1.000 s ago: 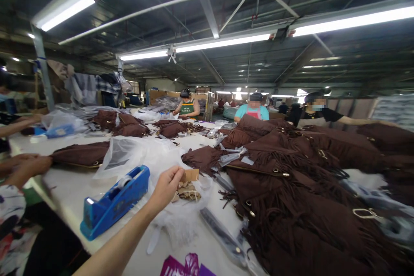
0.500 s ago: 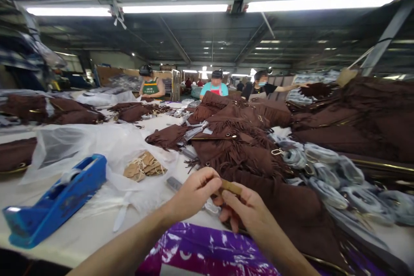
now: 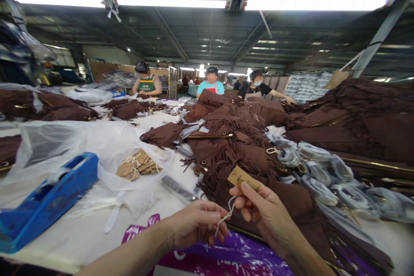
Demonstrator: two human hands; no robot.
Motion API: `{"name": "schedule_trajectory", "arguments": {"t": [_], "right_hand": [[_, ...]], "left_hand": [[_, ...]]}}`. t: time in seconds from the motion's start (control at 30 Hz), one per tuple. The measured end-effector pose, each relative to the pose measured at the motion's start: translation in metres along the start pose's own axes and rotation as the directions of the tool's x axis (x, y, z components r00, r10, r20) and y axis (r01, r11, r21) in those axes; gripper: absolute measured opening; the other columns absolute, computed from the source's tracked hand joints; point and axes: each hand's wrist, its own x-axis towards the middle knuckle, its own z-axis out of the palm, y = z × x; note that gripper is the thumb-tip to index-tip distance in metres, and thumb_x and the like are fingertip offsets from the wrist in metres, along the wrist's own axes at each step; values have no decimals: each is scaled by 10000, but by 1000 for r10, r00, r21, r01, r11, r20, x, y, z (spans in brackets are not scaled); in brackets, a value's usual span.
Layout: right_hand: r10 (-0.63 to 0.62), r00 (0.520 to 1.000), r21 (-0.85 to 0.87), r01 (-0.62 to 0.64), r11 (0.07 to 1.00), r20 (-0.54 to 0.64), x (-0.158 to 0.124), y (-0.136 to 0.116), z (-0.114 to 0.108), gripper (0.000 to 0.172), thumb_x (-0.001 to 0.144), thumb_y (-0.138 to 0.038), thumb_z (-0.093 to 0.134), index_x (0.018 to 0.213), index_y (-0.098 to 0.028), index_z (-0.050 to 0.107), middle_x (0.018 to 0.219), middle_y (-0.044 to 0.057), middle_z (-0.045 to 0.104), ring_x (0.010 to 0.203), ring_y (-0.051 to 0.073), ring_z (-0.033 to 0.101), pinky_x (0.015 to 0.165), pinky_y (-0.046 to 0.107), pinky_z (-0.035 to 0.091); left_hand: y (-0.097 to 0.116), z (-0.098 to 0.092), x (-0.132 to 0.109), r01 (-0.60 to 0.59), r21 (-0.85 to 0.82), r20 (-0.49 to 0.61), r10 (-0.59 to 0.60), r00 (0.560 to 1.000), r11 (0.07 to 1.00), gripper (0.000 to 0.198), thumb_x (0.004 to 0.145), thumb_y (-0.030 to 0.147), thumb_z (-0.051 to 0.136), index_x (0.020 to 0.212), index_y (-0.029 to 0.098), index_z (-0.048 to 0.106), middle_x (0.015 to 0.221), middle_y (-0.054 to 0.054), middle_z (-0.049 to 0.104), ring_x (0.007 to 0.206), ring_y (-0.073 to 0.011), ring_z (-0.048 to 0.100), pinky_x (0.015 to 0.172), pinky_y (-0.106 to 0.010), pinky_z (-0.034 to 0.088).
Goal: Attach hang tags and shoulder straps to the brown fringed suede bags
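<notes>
Between the thumb and fingers of my right hand (image 3: 258,202) is a brown card hang tag (image 3: 243,178) with small dark print. A white string (image 3: 230,208) runs down from the tag to my left hand (image 3: 200,222), whose fingertips are pinched on it. Both hands are above a purple printed plastic bag (image 3: 239,252) at the front of the table. Just beyond them lies a heap of brown fringed bags (image 3: 233,155) with gold-coloured zips and rings.
Several more tags (image 3: 139,164) with strings lie on white film (image 3: 106,138). A blue tape dispenser (image 3: 51,202) stands on the left. At right are wrapped straps (image 3: 320,170) and more brown bags (image 3: 371,133). Several co-workers, including one in green (image 3: 147,84), are across the table.
The tag has come up and turned, showing its print, now in my right hand alone. My left hand has dropped lower, onto the string. The whole view has shifted slightly.
</notes>
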Motion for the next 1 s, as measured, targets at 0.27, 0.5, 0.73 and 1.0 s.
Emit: {"name": "schedule_trajectory", "arguments": {"t": [0.27, 0.5, 0.73, 1.0], "right_hand": [[83, 997, -312, -80, 947, -5, -21, 16, -63, 474, 742, -645, 732, 753, -172, 718, 503, 11, 614, 339, 73, 409, 328, 155, 280], [-256, 966, -626, 216, 750, 27, -43, 67, -48, 503, 835, -566, 629, 1230, -256, 647, 1312, 105, 603, 1232, 303, 523, 858, 328, 544], [123, 965, -404, -20, 914, 230, -22, 72, -12, 444, 852, -637, 598, 881, -198, 649, 579, -31, 560, 409, 98, 417, 408, 198, 354], [-58, 997, -659, 71, 749, 42, 0, 76, -40, 426, 830, -595, 558, 661, -206, 590, 558, -50, 401, 535, 148, 390, 509, 248, 306]], "left_hand": [[-11, -6, -12, 10, 408, -172, 66, 983, 913, 127, 663, 283, 597, 657, 165, 552, 486, 52, 515, 423, -81, 375, 467, -220, 263], [7, 13, -26, -79, 863, -80, 289, 954, 500, 157, 771, 156, 503, 616, 179, 497, 559, 51, 504, 539, -101, 442, 542, -218, 303], [42, -5, -13, -154, 877, 24, 278, 960, 456, 183, 854, 223, 481, 710, 170, 580, 624, 30, 555, 605, -125, 504, 571, -216, 359], [14, -41, 30, -117, 968, 184, 306, 934, -224, 209, 827, 350, 671, 890, 182, 563, 959, -77, 612, 913, -253, 545, 827, -360, 395]]}}
